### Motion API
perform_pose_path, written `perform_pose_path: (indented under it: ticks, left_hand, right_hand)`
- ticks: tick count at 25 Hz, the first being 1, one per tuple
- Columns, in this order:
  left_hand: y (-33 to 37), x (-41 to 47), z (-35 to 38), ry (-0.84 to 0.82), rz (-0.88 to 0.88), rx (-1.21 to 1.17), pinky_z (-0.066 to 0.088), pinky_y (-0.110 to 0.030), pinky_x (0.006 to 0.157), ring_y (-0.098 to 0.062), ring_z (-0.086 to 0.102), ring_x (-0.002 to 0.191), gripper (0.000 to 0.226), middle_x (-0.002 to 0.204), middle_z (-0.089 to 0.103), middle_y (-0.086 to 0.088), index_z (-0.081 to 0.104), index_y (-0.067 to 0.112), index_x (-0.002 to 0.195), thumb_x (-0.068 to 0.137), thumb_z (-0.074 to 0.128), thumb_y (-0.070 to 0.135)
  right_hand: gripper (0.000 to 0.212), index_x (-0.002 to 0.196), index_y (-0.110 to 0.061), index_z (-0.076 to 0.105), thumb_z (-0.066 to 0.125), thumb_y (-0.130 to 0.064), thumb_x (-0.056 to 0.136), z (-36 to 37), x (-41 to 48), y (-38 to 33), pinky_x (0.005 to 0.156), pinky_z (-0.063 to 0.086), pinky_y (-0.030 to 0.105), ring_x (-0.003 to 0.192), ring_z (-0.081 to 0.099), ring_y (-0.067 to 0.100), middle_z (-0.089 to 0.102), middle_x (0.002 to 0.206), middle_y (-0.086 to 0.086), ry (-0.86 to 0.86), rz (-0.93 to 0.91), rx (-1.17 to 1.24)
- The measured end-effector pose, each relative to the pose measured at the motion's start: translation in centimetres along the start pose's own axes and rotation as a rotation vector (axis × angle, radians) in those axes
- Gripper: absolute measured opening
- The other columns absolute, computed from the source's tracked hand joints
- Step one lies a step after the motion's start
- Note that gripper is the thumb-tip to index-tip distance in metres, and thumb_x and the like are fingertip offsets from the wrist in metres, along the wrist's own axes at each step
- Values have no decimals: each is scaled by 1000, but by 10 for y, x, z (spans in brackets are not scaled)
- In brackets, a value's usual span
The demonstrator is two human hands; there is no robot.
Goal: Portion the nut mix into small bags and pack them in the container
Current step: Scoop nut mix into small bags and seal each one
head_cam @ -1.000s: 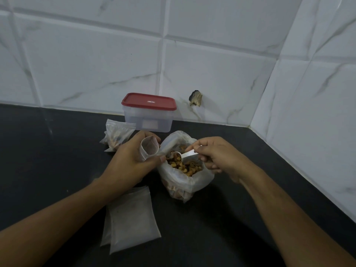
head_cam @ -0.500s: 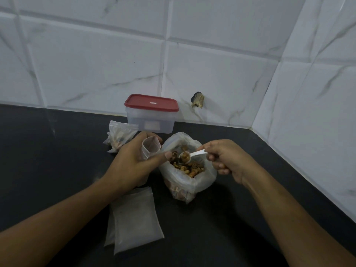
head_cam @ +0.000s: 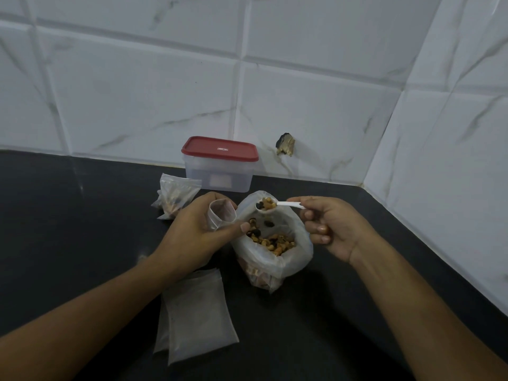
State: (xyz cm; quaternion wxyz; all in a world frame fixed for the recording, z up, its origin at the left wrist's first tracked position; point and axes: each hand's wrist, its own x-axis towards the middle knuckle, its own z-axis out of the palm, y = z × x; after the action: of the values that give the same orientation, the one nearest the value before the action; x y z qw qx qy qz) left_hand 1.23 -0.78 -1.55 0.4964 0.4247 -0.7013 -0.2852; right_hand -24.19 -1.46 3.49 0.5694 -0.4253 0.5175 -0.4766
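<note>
My left hand (head_cam: 196, 232) grips a small clear bag (head_cam: 221, 214) with its mouth held open, just left of the big bag of nut mix (head_cam: 270, 248). My right hand (head_cam: 332, 229) pinches the handle of a white plastic spoon (head_cam: 277, 206), whose bowl is heaped with nuts and hovers above the big bag's far rim, a short way right of the small bag's mouth. A filled small bag (head_cam: 176, 198) lies behind my left hand. The clear container (head_cam: 220, 171) stands at the wall with its red lid on.
A stack of flat unfilled small bags (head_cam: 198, 314) lies on the black counter (head_cam: 68, 221) under my left forearm. Tiled walls meet in a corner at the back right. A chipped spot (head_cam: 286, 144) marks the back wall.
My right hand has lifted the loaded spoon out of the nut mix and up above the big bag's rim. My left hand keeps the small bag in place.
</note>
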Motion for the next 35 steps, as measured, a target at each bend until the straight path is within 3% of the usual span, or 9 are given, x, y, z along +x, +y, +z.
perform_pose_path:
  ticks: [7, 13, 16, 18, 19, 23, 30, 33, 35]
  left_hand:
    - [1, -1, 1, -8, -21, 7, 56, -24, 83, 1, 65, 102, 52, 108, 70, 11, 67, 29, 112, 69, 75, 58]
    - [-2, 0, 2, -9, -7, 10, 61, -36, 81, -8, 69, 94, 53, 102, 71, 7, 67, 29, 106, 68, 79, 64]
    - [-3, 1, 2, -12, 15, 38, 61, -39, 84, -8, 68, 97, 50, 104, 70, 8, 66, 28, 106, 71, 72, 64]
    - [-3, 0, 2, -14, 27, 46, 61, -41, 85, -7, 67, 100, 50, 106, 69, 9, 66, 28, 107, 73, 71, 63]
    - [-3, 1, 2, -15, 30, 48, 61, -41, 85, -8, 67, 100, 51, 106, 69, 9, 66, 28, 107, 72, 71, 64]
    - [-3, 0, 2, -14, 25, -2, 63, -43, 80, -13, 70, 97, 53, 106, 70, 6, 65, 27, 107, 73, 75, 65]
    - [-1, -1, 1, 9, 6, -34, 61, -48, 81, -13, 70, 96, 48, 103, 71, 5, 64, 26, 110, 78, 77, 60]
    - [-1, -1, 2, 8, -4, -54, 60, -42, 88, -8, 70, 102, 38, 110, 72, 7, 64, 26, 117, 87, 80, 42]
    - [-1, -1, 2, 8, 2, -62, 59, -35, 90, -5, 68, 108, 39, 115, 71, 10, 63, 26, 122, 88, 79, 36]
  right_hand:
    - [29, 120, -5, 70, 46, -15, 107, 25, -18, -5, 34, 20, 15, 41, 28, 3, 50, 66, -3, -171, -38, 99]
    - [25, 111, -16, 77, 53, -17, 106, 50, -28, 7, 36, 28, 15, 40, 36, 3, 57, 70, -1, -213, -213, -285]
    - [22, 110, -25, 78, 59, -16, 104, 60, -33, 14, 61, 51, 14, 68, 65, -3, 71, 85, -11, -202, -433, -634]
    - [22, 110, -30, 78, 63, -16, 102, 62, -33, 17, 88, 56, 23, 99, 68, -2, 73, 105, -15, -193, -587, -822]
    - [23, 109, -31, 79, 65, -16, 100, 61, -32, 17, 90, 55, 25, 101, 66, -2, 70, 107, -17, -156, -641, -872]
    - [21, 108, -29, 79, 67, -15, 98, 56, -34, 11, 72, 47, 15, 85, 61, -5, 62, 96, -21, -69, -735, -899]
    - [21, 103, -32, 78, 61, -20, 102, 48, -34, 2, 70, 52, 15, 83, 69, 0, 74, 97, -13, -106, -583, -623]
    - [19, 107, -24, 79, 60, -20, 103, 47, -32, 4, 47, 36, 14, 48, 47, 3, 62, 75, -4, -151, -403, -382]
    - [20, 109, -20, 78, 59, -18, 103, 44, -28, 4, 41, 28, 17, 47, 36, 5, 57, 73, 0, -179, -329, -242]
